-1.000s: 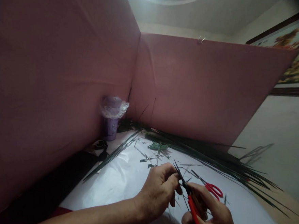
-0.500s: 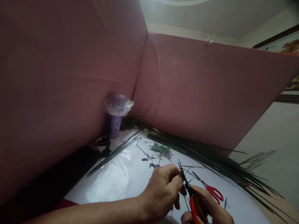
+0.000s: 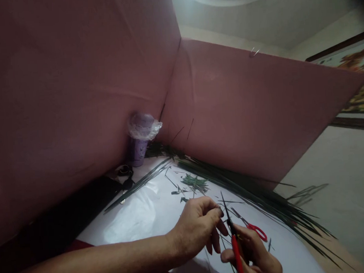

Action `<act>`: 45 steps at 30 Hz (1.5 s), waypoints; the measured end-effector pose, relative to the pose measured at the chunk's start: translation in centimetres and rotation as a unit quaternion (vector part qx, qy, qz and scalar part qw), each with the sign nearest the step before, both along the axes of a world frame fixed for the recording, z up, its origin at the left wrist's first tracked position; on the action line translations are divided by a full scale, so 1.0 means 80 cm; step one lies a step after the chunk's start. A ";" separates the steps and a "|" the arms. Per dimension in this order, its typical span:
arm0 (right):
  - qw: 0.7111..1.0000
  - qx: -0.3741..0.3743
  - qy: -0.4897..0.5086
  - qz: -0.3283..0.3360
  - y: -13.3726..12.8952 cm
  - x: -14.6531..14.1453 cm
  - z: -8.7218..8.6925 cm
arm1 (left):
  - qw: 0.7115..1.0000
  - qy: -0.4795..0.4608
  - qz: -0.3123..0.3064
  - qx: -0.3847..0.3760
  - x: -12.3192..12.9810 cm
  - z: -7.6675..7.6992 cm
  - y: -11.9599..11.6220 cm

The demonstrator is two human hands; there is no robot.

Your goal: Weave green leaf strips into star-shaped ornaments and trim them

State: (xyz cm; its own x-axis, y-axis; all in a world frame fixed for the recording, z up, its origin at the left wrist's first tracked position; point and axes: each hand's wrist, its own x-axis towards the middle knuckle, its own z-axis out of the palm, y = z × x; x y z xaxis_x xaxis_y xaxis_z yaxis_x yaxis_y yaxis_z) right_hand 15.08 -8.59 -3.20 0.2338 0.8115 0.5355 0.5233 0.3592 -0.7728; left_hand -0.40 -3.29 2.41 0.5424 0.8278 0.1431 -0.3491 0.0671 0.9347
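My right hand [image 3: 255, 252] is closed around red-handled scissors [image 3: 234, 241], their dark blades pointing up and seemingly closed. Just left of the blades, my left hand [image 3: 200, 222] pinches thumb and forefinger together. Whatever sits in that pinch is too small to make out; thin dark strips show below, between the hands. Behind the right hand, a second pair of red-handled scissors [image 3: 257, 231] lies on the white surface. Beyond the left hand is a small pile of cut green leaf pieces [image 3: 195, 182], with loose scraps around it.
Long dark green leaf blades [image 3: 251, 194] lie along the right edge, with a thinner bunch [image 3: 138, 183] on the left. A purple cup [image 3: 139, 150] topped with clear plastic stands in the back corner. Pink panels [image 3: 245, 115] wall in the white surface [image 3: 128, 223].
The scissor blades have come away slightly from my left fingertips, leaving a small gap. My left hand's lower fingers have spread a little. The view has shifted slightly.
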 end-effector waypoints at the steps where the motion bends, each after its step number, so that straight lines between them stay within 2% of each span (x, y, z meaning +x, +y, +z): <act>1: 1.000 0.009 -0.006 -0.016 0.003 0.004 0.000 | 1.000 -0.010 -0.006 -0.012 0.000 0.001 0.002; 5: 0.994 -0.004 -0.080 -0.077 0.017 0.020 0.012 | 0.998 -0.040 -0.010 -0.038 -0.001 0.002 0.010; 10: 0.961 -0.109 -0.200 -0.160 0.025 0.034 0.032 | 0.998 -0.040 0.000 -0.053 -0.003 0.000 0.014; 13: 0.929 -0.168 -0.288 -0.161 0.029 0.046 0.032 | 0.998 -0.027 0.003 -0.056 -0.004 0.002 0.013; 18: 0.907 -0.176 -0.348 -0.156 0.032 0.057 0.025 | 0.998 -0.028 0.002 -0.053 -0.005 0.004 0.011; 21: 0.929 -0.138 -0.311 -0.148 0.031 0.052 0.028 | 0.998 -0.024 0.006 -0.058 -0.004 0.005 0.011; 24: 0.977 -0.079 -0.182 -0.076 0.025 0.041 0.030 | 0.997 -0.018 0.021 -0.066 -0.004 0.007 0.011; 26: 0.993 -0.050 -0.104 -0.020 0.020 0.033 0.029 | 0.997 -0.008 0.038 -0.062 -0.004 0.008 0.010; 29: 0.995 -0.038 -0.091 0.014 0.012 0.026 0.029 | 0.997 0.011 0.063 -0.051 -0.004 0.008 0.011; 32: 0.994 -0.049 -0.102 0.001 0.007 0.021 0.033 | 0.996 0.020 0.070 -0.042 -0.003 0.005 0.012; 38: 0.999 -0.025 -0.030 -0.002 0.004 0.011 0.036 | 0.996 0.031 0.078 -0.025 -0.001 0.001 0.013; 45: 0.988 0.011 -0.149 0.031 0.007 0.020 0.027 | 0.994 0.053 0.094 0.027 0.000 -0.001 0.012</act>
